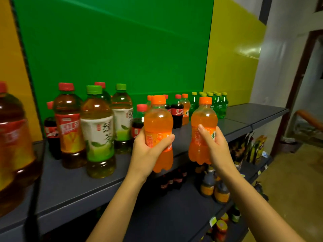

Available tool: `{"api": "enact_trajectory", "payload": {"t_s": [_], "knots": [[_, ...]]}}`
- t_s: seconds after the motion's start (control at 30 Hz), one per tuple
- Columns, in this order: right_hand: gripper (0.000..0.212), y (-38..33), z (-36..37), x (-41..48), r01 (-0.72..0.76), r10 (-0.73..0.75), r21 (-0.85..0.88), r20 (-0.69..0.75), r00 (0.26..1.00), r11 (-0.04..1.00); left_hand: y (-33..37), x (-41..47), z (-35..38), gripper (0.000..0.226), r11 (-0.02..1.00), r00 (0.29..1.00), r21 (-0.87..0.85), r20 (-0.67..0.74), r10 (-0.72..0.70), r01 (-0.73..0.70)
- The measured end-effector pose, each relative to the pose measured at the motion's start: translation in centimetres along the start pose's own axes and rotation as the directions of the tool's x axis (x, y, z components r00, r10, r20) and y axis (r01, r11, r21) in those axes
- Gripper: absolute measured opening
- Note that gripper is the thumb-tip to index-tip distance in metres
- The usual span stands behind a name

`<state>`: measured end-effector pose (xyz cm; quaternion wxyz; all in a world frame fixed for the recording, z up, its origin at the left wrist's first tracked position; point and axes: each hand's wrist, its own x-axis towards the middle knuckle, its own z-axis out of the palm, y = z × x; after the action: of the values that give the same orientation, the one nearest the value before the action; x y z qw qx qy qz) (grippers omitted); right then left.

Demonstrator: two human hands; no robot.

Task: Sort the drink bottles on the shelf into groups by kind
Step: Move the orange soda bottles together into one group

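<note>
Two small clear plastic bottles of orange soda with orange caps are held upright above the front edge of the dark grey metal shelf: the left bottle in the left hand, the right bottle in the right hand, each grip wrapped around its label. Behind stand tall green-capped tea bottles, red-capped tea bottles, small cola bottles and green soda bottles.
</note>
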<state>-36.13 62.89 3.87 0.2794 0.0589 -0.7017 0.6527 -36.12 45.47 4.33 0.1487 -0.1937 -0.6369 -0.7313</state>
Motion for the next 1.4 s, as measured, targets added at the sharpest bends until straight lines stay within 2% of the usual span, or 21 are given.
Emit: {"api": "enact_trajectory", "payload": {"t_s": [0.2,0.27,0.37,0.6,0.87,1.0,1.2,1.3,1.4], "knots": [[0.027,3.6,-3.5,7.0,0.011,-0.011,-0.039,0.017,1.0,0.999,-3.2,4.9,5.8,0.034,0.998,0.999,0.038,0.022,0.041,-0.042],[0.017,4.9,-4.3,9.2,0.015,-0.014,-0.043,0.028,1.0,0.999,-4.4,6.3,7.5,0.035,0.997,0.999,0.055,0.012,0.044,-0.045],[0.011,6.9,-5.5,12.6,0.025,-0.022,-0.054,0.067,0.998,0.998,-6.2,8.4,9.9,0.044,0.993,0.998,0.102,-0.026,0.053,-0.05],[0.027,11.5,-7.5,20.3,-0.007,0.022,-0.061,0.256,0.967,0.998,-10.4,12.8,15.1,0.04,0.984,0.991,0.178,-0.128,0.023,0.0],[0.041,15.5,-6.9,26.6,0.009,-0.011,0.005,0.512,0.859,1.0,-13.5,15.5,18.4,0.052,0.957,0.979,0.288,-0.202,0.021,0.039],[0.045,16.7,-6.3,28.2,-0.024,-0.014,0.059,0.565,0.825,0.998,-14.5,16.1,19.5,0.056,0.927,0.973,0.372,-0.229,0.041,0.049],[0.042,16.4,-5.8,29.6,-0.18,0.06,0.12,0.65,0.758,0.976,-15.6,17.2,20.6,0.064,0.887,0.972,0.455,-0.231,0.034,0.077],[0.028,16.2,-6.4,30.1,-0.228,0.08,0.146,0.654,0.752,0.963,-16.3,17.8,21.2,0.068,0.838,0.966,0.535,-0.257,0.039,0.108],[0.029,15.7,-7.5,30.3,-0.213,0.051,0.175,0.646,0.761,0.961,-16.7,18.1,21.8,0.076,0.787,0.962,0.604,-0.267,0.051,0.126]]}}
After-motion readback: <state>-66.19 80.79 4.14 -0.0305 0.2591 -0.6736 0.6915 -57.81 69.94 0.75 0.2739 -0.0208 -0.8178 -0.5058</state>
